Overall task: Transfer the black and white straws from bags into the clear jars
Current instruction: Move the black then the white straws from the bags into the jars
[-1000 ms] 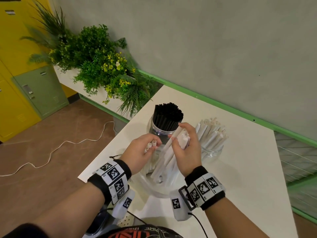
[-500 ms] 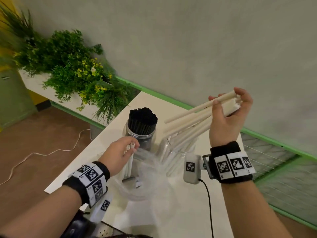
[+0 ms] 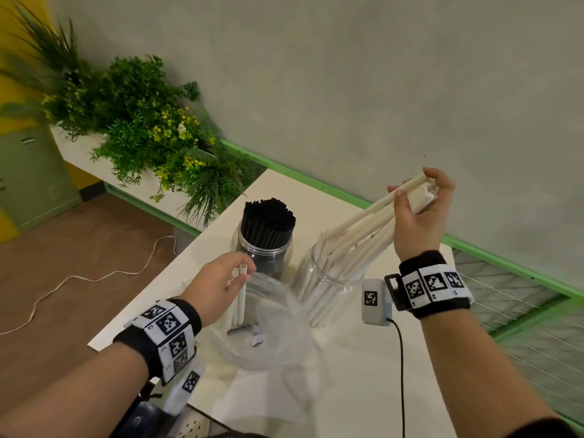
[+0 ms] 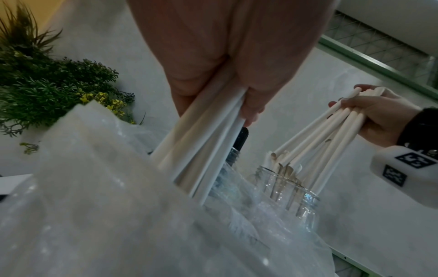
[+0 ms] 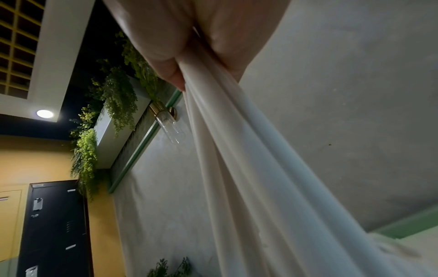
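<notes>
My right hand grips a bundle of white straws by their upper ends, raised and tilted, with their lower ends inside the right clear jar. That jar holds more white straws. The left clear jar is packed with black straws. My left hand holds a few white straws upright inside the clear plastic bag. In the left wrist view my fingers curl round those straws. In the right wrist view the white straws fan down from my hand.
The white table runs to a grey wall with a green ledge. A planter of green plants stands at the left. A black cable hangs from my right wrist. A white cord lies on the brown floor.
My right hand lifted a bundle of white straws out of the bag, up and to the right, and set their lower ends into the right jar. The left hand stayed at the bag.
</notes>
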Demonstrator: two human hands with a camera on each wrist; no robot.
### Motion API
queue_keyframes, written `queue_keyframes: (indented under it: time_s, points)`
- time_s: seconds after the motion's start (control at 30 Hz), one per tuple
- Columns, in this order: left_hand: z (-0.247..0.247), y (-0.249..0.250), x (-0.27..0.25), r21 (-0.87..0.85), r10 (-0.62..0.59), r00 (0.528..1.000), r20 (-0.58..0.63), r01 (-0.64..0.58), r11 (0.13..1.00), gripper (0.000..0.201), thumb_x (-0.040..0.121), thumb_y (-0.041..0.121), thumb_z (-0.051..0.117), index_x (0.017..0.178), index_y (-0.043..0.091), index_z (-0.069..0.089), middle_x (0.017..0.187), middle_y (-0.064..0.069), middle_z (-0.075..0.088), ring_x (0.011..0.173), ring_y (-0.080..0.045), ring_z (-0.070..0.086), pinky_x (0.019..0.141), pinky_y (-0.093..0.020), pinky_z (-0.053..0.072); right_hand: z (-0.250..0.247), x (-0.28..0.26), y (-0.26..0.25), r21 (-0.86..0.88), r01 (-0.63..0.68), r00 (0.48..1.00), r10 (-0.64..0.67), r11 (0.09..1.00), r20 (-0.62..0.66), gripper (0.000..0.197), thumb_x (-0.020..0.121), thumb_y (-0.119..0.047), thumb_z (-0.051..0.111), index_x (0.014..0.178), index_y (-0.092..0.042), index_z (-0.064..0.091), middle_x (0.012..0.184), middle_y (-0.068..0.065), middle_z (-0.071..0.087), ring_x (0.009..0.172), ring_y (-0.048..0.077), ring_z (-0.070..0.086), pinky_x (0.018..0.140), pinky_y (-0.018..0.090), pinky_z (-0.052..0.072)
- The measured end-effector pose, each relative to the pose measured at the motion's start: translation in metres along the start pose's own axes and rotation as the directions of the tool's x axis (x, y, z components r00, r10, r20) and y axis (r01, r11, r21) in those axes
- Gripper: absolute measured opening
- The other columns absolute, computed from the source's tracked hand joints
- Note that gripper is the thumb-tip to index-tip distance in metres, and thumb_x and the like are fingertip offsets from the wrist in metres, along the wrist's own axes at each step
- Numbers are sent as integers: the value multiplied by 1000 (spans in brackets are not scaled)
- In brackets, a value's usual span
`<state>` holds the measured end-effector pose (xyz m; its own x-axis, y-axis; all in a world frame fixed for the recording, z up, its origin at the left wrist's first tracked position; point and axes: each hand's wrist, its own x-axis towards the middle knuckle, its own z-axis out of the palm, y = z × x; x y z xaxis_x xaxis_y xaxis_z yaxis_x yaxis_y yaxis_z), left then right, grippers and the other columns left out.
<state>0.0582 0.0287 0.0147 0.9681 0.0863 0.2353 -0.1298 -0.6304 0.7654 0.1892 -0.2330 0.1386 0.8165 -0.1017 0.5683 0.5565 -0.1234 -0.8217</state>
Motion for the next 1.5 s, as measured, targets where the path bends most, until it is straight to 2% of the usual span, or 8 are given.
queue_keyframes:
  time_s: [0.17,0.4,0.67,0.9,1.13,1.2,1.33,1.5]
  points:
    - [-1,2,0,8,7,1000,9,-7,1000,23,94,16,53,90,38,52,95,16,60,91,0,56,73,-11,38,6,-2,0,4,5,1000,-5,1000,16,44,92,2,50,116,-33,42,102,2,55,97,23,68,89,47,53]
    - [-1,0,3,18,-26,1000,9,26,1000,15,95,17,53,94,32,56,97,16,59,91,0,56,72,-10,37,6,1,-1,30,23,1000,-24,999,19,46,92,5,50,116,-33,42,102,2,53,94,23,68,85,36,55]
    - [0,2,6,17,-25,1000,18,25,1000,14,95,17,51,95,31,56,97,17,59,92,2,55,71,-7,36,-2,8,-1,89,17,996,-10,996,-84,42,92,4,49,119,-27,40,108,10,53,96,26,68,84,38,56]
    - [1,1,9,23,-27,999,19,26,999,13,95,18,52,95,30,56,97,16,59,93,3,54,72,-6,36,12,6,7,25,-40,999,39,999,26,45,92,2,51,116,-35,44,103,6,56,97,29,67,91,48,52]
    - [0,-1,10,14,-12,1000,14,12,1000,16,94,16,53,94,32,56,97,18,58,94,6,52,71,-3,36,13,14,6,1,-30,1000,30,1000,-8,46,91,0,50,116,-38,42,122,26,49,97,22,68,92,46,52]
    - [1,-1,10,16,-14,1000,18,13,1000,15,94,17,53,95,32,56,98,18,59,95,6,52,71,-3,36,17,13,7,15,-34,999,33,999,3,45,91,1,50,116,-36,42,119,25,50,97,23,68,92,45,52]
    - [1,-2,10,15,-11,1000,16,11,1000,15,94,16,54,95,31,56,97,17,59,94,5,53,72,-5,37,19,7,15,-16,-62,998,62,998,17,45,92,3,49,117,-34,42,103,0,55,99,24,67,93,46,51]
    - [-1,-3,9,15,-16,1000,10,16,1000,14,94,18,53,96,31,56,97,17,59,93,3,54,73,-8,38,11,4,16,-22,-33,999,34,999,7,47,92,1,50,116,-39,43,119,15,50,98,23,67,92,50,51]
